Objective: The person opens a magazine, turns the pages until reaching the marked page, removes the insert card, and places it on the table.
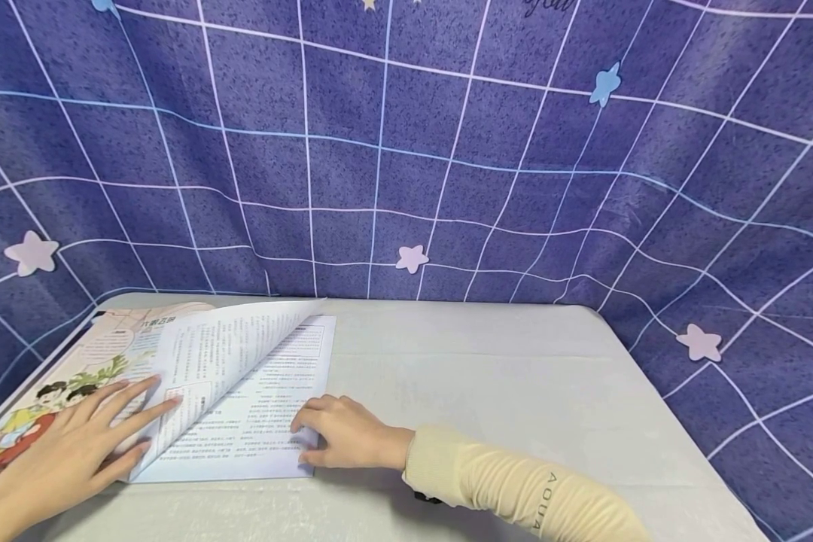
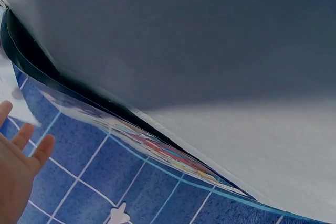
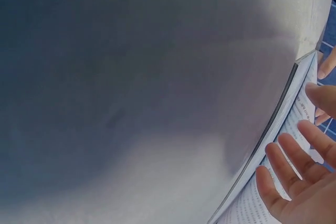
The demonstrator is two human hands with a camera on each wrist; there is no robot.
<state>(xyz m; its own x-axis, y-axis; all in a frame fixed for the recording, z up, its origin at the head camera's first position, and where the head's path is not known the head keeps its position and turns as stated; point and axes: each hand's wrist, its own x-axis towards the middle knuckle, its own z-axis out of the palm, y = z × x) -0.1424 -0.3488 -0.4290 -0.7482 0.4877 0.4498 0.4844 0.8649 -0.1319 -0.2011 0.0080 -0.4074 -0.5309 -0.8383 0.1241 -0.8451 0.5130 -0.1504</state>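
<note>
An open book (image 1: 281, 421) with printed text lies on the left part of the table, and one of its leaves (image 1: 223, 339) stands lifted and curved over toward the left. My left hand (image 1: 84, 433) rests with extended fingers over the colourful illustrated page (image 1: 98, 369) and the lower part of that leaf. At the right edge of the text page is my right hand (image 1: 348, 433), its fingers slightly bent and holding nothing. The right wrist view shows this hand (image 3: 302, 177) with fingers spread beside the printed page (image 3: 247, 203). In the left wrist view the left hand (image 2: 16, 171) shows only partly.
The book lies on a grey-white table (image 1: 488, 376). A dark blue curtain (image 1: 352, 173) with a line grid and stars hangs behind and around the table. A small black object (image 1: 425, 497) shows under the right sleeve (image 1: 515, 478).
</note>
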